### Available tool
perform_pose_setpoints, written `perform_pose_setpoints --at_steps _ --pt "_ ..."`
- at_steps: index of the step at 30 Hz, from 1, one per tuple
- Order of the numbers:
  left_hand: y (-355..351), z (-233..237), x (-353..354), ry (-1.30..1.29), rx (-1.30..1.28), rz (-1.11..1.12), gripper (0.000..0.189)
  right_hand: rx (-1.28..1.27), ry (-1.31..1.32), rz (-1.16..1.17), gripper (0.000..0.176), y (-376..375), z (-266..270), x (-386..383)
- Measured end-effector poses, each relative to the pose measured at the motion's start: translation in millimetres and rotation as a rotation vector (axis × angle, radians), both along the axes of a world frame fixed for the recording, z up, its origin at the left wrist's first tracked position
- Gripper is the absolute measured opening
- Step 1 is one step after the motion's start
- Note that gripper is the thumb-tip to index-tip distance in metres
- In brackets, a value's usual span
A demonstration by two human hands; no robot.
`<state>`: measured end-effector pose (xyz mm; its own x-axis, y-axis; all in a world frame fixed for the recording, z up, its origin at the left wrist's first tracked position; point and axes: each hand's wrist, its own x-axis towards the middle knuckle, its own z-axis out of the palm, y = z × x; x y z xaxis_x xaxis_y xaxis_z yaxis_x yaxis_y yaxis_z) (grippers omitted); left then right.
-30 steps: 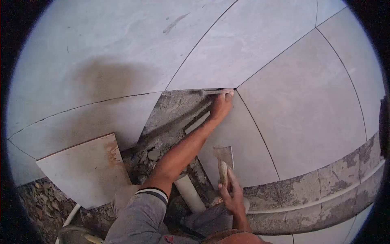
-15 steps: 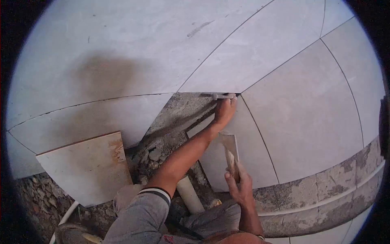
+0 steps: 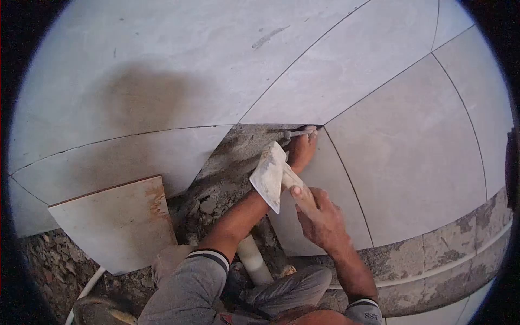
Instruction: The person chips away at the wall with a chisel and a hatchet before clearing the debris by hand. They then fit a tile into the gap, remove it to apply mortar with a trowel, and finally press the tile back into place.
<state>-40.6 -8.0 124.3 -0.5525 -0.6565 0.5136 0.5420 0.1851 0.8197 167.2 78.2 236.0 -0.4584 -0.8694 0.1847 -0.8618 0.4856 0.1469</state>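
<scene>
My left hand [image 3: 304, 146] is closed on a thin metal chisel [image 3: 297, 132], held almost level at the top edge of the untiled gap [image 3: 238, 146], by the corner where several tiles meet. In my right hand [image 3: 320, 219] is the wooden handle of a hatchet-like tool [image 3: 271, 170]. Its broad, mortar-stained blade is in front of my left forearm and hides part of it. A grey tile [image 3: 330, 200] lies just right of the gap.
A loose cut tile [image 3: 116, 225] leans at the lower left over rubble [image 3: 51, 265]. A short white pipe [image 3: 253, 260] rises near my knees. At the right runs a rough concrete ledge [image 3: 433, 254] with a long pipe.
My right hand has risen, and the tool has swung up and left, its blade now turned broadside over my left forearm. My left hand stays at the corner with the chisel.
</scene>
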Motion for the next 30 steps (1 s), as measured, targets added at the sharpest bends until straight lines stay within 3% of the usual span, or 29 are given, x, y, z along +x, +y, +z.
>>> perform_pose_setpoints --at_steps 5,6,8,13,15,17,19,23,25,26,28,30 --pt "-4 3 1 0.021 0.010 -0.067 0.030 0.190 0.001 -0.275 0.058 -17 6 -13" --pt "-4 4 -3 0.070 0.006 0.006 0.030 0.188 0.005 -0.265 0.058 -17 5 -11" --pt "2 -3 -5 0.093 0.000 0.069 0.028 0.044 0.031 -0.027 0.058 -11 0 -1" --pt "10 -13 -15 0.023 -0.075 0.119 0.026 0.085 0.000 -0.226 0.058 -14 6 -10" --pt "10 -15 -21 0.034 -0.039 0.091 0.026 0.116 -0.003 -0.261 0.058 -17 6 -15" --pt "2 2 2 -0.166 0.039 -0.187 0.025 0.011 -0.069 -0.189 0.058 -8 -3 -6" --pt "6 -4 -9 -0.002 -0.025 0.085 0.025 -0.026 -0.092 -0.171 0.058 -3 -6 4" --pt "0 -12 -14 0.073 -0.183 0.092 0.026 -0.084 -0.210 -0.188 0.059 17 -9 17" --pt "-8 0 3 -0.240 0.117 -0.368 0.026 -0.104 -0.234 -0.230 0.058 25 -12 22" --pt "-7 3 6 -0.242 0.114 -0.370 0.026 -0.128 -0.254 -0.269 0.057 28 -13 24" --pt "-2 6 8 -0.006 0.065 0.002 0.025 -0.151 -0.253 -0.275 0.057 33 -17 25" --pt "-4 8 8 0.004 0.030 0.034 0.026 -0.168 -0.250 -0.277 0.057 38 -20 25"
